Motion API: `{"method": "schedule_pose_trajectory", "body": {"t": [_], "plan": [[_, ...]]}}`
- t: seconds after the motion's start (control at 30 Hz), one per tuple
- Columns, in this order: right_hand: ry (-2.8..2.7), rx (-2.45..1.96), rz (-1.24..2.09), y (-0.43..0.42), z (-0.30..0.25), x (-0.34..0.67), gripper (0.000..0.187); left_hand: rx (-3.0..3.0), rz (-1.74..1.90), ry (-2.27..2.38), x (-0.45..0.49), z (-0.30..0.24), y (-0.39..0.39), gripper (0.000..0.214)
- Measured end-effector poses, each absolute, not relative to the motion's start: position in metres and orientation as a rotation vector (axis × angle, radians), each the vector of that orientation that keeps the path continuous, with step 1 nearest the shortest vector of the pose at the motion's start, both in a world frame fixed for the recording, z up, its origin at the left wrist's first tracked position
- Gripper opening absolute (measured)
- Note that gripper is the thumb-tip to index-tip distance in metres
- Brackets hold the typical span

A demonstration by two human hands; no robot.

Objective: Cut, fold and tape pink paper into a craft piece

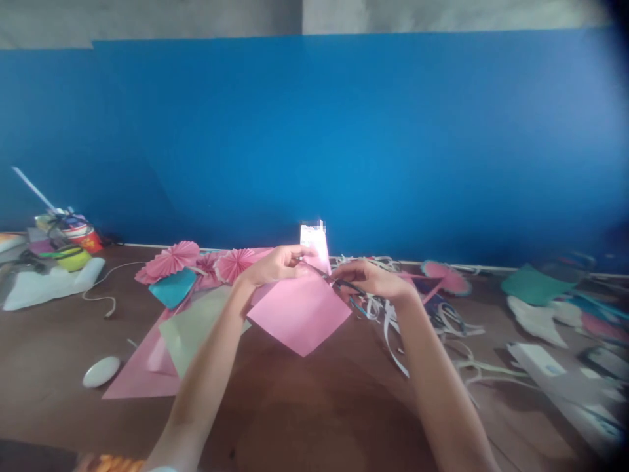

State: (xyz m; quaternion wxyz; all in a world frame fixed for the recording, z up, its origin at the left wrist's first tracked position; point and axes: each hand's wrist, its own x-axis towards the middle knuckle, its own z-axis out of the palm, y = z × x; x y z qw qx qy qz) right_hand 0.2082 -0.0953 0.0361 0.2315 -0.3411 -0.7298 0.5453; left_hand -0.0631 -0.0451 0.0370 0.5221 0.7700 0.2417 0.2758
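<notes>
A pink sheet of paper [302, 318] is held up over the brown table, one corner pointing down toward me. My left hand [275, 265] pinches its upper left edge between thumb and fingers. In my right hand [371, 278] is a pair of dark-handled scissors [346, 288], my fingers closed around the handles. The blades reach left along the paper's upper edge, close to my left fingertips. Whether the blades are apart or together is hard to make out. A bright phone screen [314, 241] stands behind the paper, partly hidden by it.
Pink pleated paper fans [174, 261], a teal paper piece [171, 288] and pale green paper [196, 324] lie left. Thin paper strips [390, 328] tangle near my right forearm. A white mouse [101, 372] sits left, a white power strip [545, 367] right. The blue wall [344, 144] closes the back.
</notes>
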Motion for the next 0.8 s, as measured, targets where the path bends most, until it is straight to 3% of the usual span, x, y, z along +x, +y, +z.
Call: {"method": "schedule_pose_trajectory", "body": {"t": [0.8], "plan": [[-1.957,-0.885,1.474,-0.0905,0.0268,0.2021,0.044,1.787,0.75,0.586,-0.0684,0.0337,-0.0411,0.059]]}}
